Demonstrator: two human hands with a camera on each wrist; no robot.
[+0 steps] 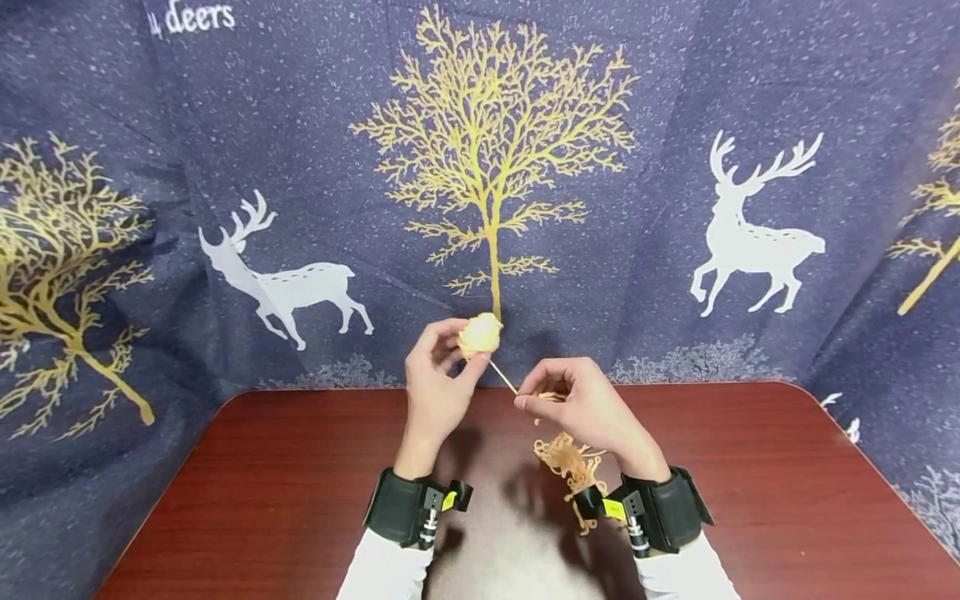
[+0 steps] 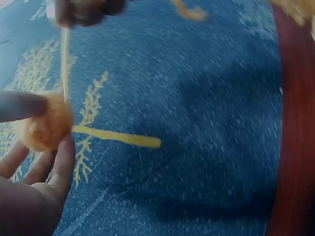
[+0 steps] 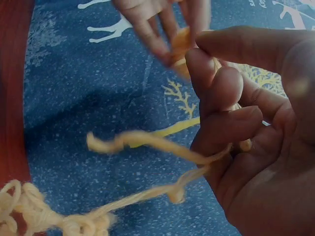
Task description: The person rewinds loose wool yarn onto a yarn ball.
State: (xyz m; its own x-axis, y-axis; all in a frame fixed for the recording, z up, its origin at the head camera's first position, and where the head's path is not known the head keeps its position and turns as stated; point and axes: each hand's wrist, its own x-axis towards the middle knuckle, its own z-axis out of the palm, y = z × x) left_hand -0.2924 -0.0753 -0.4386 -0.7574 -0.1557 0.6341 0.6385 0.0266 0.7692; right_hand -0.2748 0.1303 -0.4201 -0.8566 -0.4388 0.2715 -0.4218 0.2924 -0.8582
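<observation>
A small ball of pale yellow yarn (image 1: 480,332) is held up between the thumb and fingers of my left hand (image 1: 438,392). From the ball a taut strand of yarn (image 1: 504,377) runs down to my right hand (image 1: 581,404), which pinches it between thumb and forefinger. In the right wrist view more yarn (image 3: 147,196) passes through the curled fingers of the right hand and trails away below. A loose, tangled heap of the same yarn (image 1: 573,467) lies under the right hand, partly hidden by the wrist strap.
The reddish-brown table (image 1: 285,475) spans the area below both hands. Behind its far edge hangs a dark blue cloth (image 1: 585,317) printed with yellow trees and white deer. Each wrist wears a black strap (image 1: 401,508) with a small camera.
</observation>
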